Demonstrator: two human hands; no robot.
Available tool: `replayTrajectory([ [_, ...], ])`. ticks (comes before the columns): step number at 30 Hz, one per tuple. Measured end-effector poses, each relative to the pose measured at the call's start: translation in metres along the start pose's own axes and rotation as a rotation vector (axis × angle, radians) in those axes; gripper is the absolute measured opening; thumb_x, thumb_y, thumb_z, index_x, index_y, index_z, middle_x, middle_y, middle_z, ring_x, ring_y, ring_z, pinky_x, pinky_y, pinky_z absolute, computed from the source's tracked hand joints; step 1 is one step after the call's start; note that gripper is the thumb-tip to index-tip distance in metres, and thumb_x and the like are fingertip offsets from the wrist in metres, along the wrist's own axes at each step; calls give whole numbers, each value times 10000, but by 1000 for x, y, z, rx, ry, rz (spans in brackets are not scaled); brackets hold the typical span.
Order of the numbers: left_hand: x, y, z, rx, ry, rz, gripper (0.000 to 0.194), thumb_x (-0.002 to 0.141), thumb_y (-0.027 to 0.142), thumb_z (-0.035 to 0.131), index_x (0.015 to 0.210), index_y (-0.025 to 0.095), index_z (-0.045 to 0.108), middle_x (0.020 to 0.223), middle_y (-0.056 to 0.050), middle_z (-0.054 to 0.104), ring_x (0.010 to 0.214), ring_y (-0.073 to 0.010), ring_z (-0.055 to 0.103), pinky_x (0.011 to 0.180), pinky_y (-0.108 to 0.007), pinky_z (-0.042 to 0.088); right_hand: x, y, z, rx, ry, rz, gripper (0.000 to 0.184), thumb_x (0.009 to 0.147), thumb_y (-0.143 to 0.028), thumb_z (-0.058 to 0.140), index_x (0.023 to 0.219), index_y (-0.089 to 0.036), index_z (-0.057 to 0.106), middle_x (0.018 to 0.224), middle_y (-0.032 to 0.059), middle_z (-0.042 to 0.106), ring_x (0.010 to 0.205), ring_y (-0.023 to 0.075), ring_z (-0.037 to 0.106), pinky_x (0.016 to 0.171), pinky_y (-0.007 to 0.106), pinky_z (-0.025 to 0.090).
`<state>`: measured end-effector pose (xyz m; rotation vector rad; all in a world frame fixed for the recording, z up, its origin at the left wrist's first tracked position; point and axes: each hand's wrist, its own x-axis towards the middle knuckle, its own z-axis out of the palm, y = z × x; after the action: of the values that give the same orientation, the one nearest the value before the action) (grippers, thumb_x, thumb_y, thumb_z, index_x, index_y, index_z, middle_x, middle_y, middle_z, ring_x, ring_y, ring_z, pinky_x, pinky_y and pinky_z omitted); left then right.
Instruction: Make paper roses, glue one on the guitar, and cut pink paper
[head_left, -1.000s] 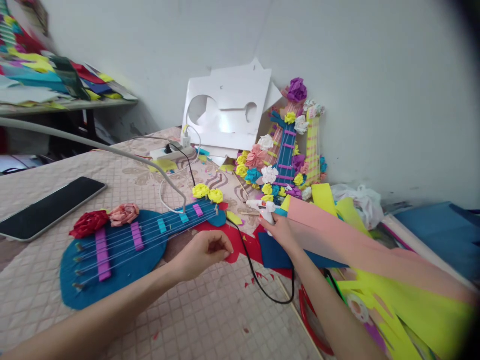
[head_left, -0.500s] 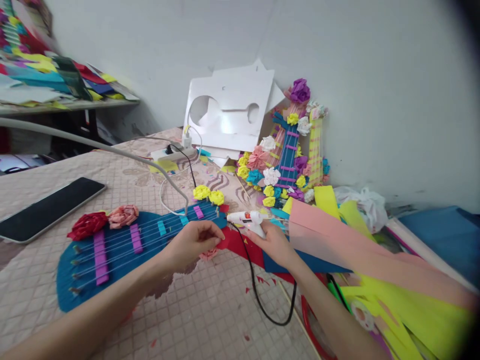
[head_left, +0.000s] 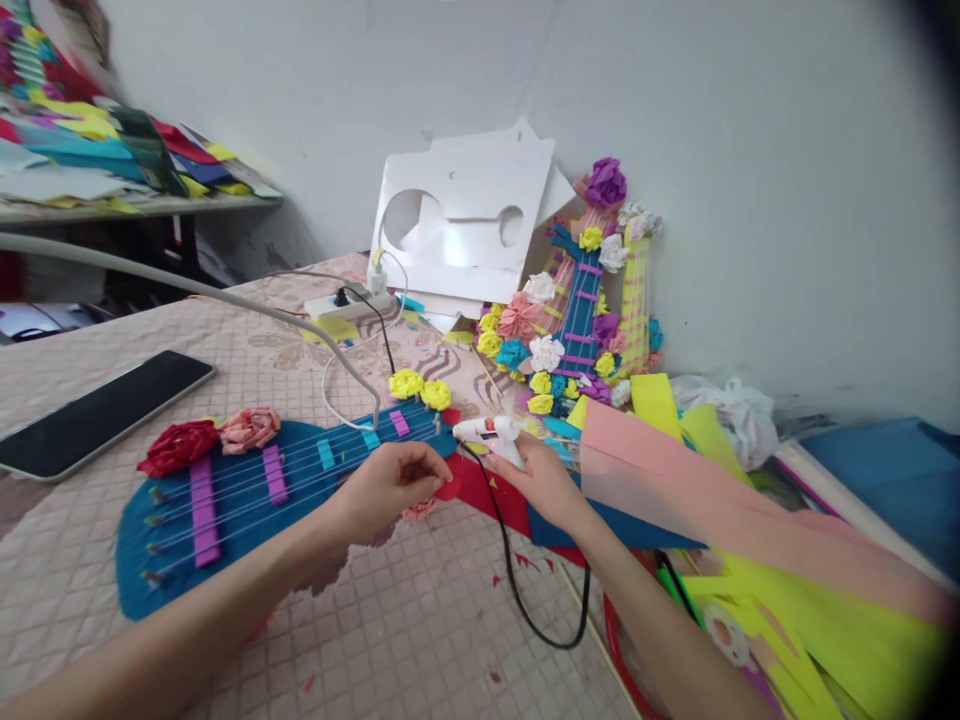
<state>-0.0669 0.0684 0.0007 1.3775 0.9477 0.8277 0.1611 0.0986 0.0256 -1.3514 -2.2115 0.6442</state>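
Note:
In my right hand is a white hot glue gun, its nozzle pointing left at the end of the blue guitar neck. My left hand is closed in a pinch just below the neck. Its fingertips are beside red paper; what they hold, if anything, is too small to make out. The blue paper guitar lies flat, with white strings and purple and light-blue strips. A red paper flower, a pink one and yellow ones sit along its far edge.
A black cord loops below the glue gun. Pink paper and yellow strips pile up at right. A phone lies left, near a thick white cable. Behind are a power strip, cut white board and flower-covered guitars.
Both hands keep nearly the same place, with the glue gun still at the neck's end. The whole view has shifted very slightly.

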Motion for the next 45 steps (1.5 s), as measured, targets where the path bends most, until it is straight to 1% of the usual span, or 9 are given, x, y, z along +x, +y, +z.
replayTrajectory([
  [12,0,3,-1,-4,13,-11,109,745,215,589,816,135,610,713,-6,625,629,-99,564,572,-207,423,-6,6,-4,-33,-1,8,325,859,-297,518,1162,-210,594,1094,77,669,991,265,614,843,352,452],
  [16,1,3,-2,-10,19,-6,104,747,209,590,816,134,613,693,-1,609,622,-96,556,565,-204,421,-5,25,-5,-101,142,139,324,827,-381,546,1049,-162,636,966,105,699,894,273,642,748,331,471],
  [21,2,1,-1,-29,33,-4,103,743,210,595,809,133,611,712,-6,610,635,-99,557,570,-208,419,13,60,1,-147,344,234,375,839,-410,478,1035,-120,613,869,135,694,789,274,641,683,343,470],
  [24,2,-1,0,-50,34,0,107,747,211,594,816,130,610,713,-4,606,630,-94,551,573,-207,416,26,75,8,-171,407,218,381,847,-406,447,1024,-104,598,906,169,676,824,286,629,718,366,469],
  [29,2,-2,0,-58,28,-3,116,750,228,608,813,130,609,714,-7,604,631,-94,546,570,-206,412,32,85,19,-192,389,117,345,829,-369,482,1072,-139,565,1000,167,652,966,303,594,847,415,445],
  [36,1,5,1,-135,50,-38,214,734,270,654,893,148,580,769,-9,612,666,-105,565,591,-219,429,17,84,15,-176,388,92,372,838,-404,496,1090,-135,541,1012,160,631,940,279,594,799,397,474],
  [39,0,8,2,-139,42,-63,249,735,270,659,931,148,568,786,-12,615,673,-103,564,585,-212,422,6,76,7,-183,451,117,338,861,-390,469,1083,-144,538,955,136,616,865,257,587,766,400,476],
  [43,1,7,3,-154,24,-63,257,737,267,656,942,146,558,782,-6,607,660,-96,558,578,-207,417,-13,41,3,-189,585,139,244,883,-370,443,975,-164,537,930,115,566,846,237,550,769,397,457],
  [45,1,7,3,-158,7,-71,269,744,276,649,959,150,547,777,-4,608,642,-97,557,559,-208,414,-21,15,9,-3,511,105,177,885,-346,459,920,-191,539,871,67,574,785,197,555,714,335,464],
])
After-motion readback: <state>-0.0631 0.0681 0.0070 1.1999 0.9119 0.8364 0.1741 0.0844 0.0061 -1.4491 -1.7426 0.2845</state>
